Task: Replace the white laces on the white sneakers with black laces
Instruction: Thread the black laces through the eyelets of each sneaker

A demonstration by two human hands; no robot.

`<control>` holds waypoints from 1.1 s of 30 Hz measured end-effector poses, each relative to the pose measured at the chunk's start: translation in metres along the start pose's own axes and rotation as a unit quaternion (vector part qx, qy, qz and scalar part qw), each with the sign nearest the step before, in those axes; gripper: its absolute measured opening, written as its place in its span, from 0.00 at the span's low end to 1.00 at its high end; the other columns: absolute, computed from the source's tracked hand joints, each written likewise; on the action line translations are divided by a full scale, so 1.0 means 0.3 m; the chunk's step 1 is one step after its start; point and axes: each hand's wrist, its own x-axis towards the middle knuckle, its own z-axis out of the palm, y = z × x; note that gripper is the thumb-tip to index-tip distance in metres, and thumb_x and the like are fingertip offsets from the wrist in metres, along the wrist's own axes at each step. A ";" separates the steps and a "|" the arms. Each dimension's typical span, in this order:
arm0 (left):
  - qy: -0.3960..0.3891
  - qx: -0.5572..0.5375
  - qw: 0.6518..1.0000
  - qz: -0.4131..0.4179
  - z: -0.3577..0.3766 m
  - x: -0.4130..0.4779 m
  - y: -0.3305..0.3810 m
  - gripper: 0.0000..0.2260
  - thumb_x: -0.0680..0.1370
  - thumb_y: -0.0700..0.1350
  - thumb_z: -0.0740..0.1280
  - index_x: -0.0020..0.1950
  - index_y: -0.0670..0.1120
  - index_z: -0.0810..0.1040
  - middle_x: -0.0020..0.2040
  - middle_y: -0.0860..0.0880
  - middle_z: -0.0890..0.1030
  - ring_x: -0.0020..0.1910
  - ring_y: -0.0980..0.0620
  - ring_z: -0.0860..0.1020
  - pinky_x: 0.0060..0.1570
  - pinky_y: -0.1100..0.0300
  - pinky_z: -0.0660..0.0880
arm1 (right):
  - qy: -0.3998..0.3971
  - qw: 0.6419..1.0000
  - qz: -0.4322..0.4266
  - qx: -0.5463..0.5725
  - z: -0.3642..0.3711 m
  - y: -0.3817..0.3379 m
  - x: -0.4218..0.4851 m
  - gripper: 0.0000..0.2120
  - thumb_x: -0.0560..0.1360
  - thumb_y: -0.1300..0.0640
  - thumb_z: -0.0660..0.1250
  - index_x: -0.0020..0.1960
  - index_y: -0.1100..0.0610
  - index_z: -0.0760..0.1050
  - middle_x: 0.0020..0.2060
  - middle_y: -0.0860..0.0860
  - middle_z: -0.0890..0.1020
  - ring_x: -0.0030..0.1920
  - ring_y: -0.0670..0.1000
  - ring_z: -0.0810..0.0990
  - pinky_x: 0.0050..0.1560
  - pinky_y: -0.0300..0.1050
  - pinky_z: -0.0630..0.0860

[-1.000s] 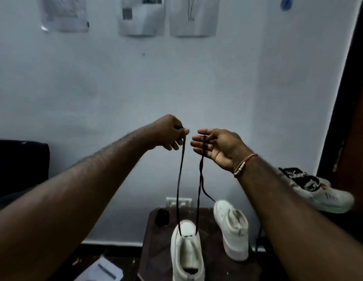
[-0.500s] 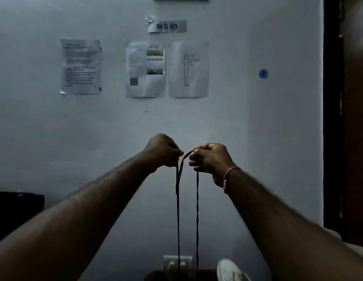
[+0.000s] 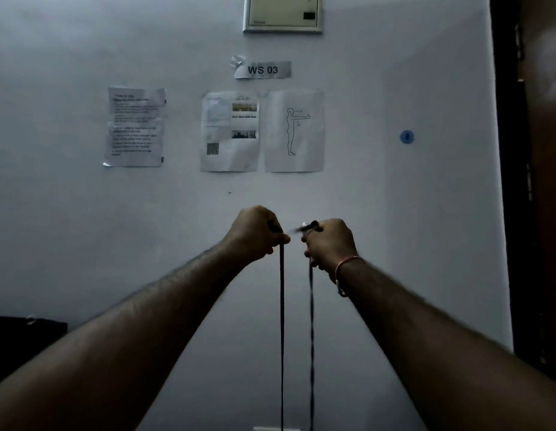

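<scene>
A person faced a pale wall (image 3: 84, 244) in dim light, with both bare forearms stretched out in front. The left hand (image 3: 258, 233) was curled into a fist around one strand of a black lace (image 3: 282, 321). The right hand (image 3: 329, 244), just beside it but not touching, was curled the same way around the other strand. A short, blurred end of the lace poked out of the top of the right fist toward the left hand.

Both strands hung straight and taut from the fists, side by side, and ran down past the lower edge of the view. A thin reddish bracelet (image 3: 345, 265) circled the right wrist.

On the wall above the hands a taped label (image 3: 263, 70) read "WS 03". Under it were three printed sheets, and the rightmost sheet (image 3: 294, 132) showed an outline of a standing figure. A small blue dot (image 3: 407, 137) sat further right, near a dark door frame (image 3: 503, 181).
</scene>
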 end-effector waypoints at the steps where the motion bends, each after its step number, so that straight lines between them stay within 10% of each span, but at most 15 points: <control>1: 0.006 0.006 1.000 0.003 -0.005 0.013 0.006 0.09 0.69 0.43 0.77 0.37 0.42 0.79 0.31 0.45 0.81 0.28 0.50 0.79 0.20 0.66 0.69 | 0.001 1.000 0.004 0.016 -0.009 -0.022 0.015 0.15 0.77 0.54 0.63 0.38 0.62 0.79 0.27 0.54 0.81 0.23 0.52 0.77 0.25 0.42 0.73; 14: -0.012 -0.218 0.971 -0.101 0.007 0.038 0.059 0.05 0.78 0.39 0.68 0.43 0.39 0.77 0.38 0.41 0.82 0.35 0.47 0.82 0.39 0.55 0.80 | -0.050 0.997 0.001 0.063 -0.027 -0.122 0.048 0.08 0.76 0.62 0.58 0.42 0.62 0.75 0.30 0.57 0.80 0.21 0.53 0.74 0.23 0.38 0.66; 19: -0.006 -0.278 0.950 -0.145 0.054 0.014 0.028 0.09 0.82 0.41 0.60 0.42 0.41 0.71 0.35 0.43 0.76 0.28 0.49 0.75 0.28 0.59 0.75 | -0.123 0.981 0.064 0.136 -0.038 -0.068 0.012 0.07 0.78 0.64 0.56 0.51 0.66 0.72 0.34 0.62 0.81 0.28 0.57 0.80 0.28 0.44 0.77; 24: 0.074 0.146 0.986 -0.004 0.134 -0.098 -0.125 0.06 0.79 0.45 0.61 0.47 0.42 0.71 0.39 0.47 0.74 0.38 0.45 0.73 0.37 0.55 0.71 | 0.024 0.998 -0.046 0.039 -0.013 0.134 -0.006 0.11 0.71 0.53 0.57 0.37 0.61 0.69 0.34 0.59 0.82 0.37 0.61 0.82 0.39 0.59 0.80; 33: -0.279 0.152 0.943 -0.104 0.601 -0.711 -0.594 0.09 0.74 0.47 0.68 0.46 0.43 0.84 0.45 0.43 0.84 0.48 0.46 0.82 0.45 0.57 0.74 | -0.221 0.960 0.164 -0.047 0.209 0.920 -0.530 0.10 0.71 0.54 0.64 0.33 0.57 0.72 0.35 0.57 0.83 0.41 0.59 0.83 0.45 0.59 0.79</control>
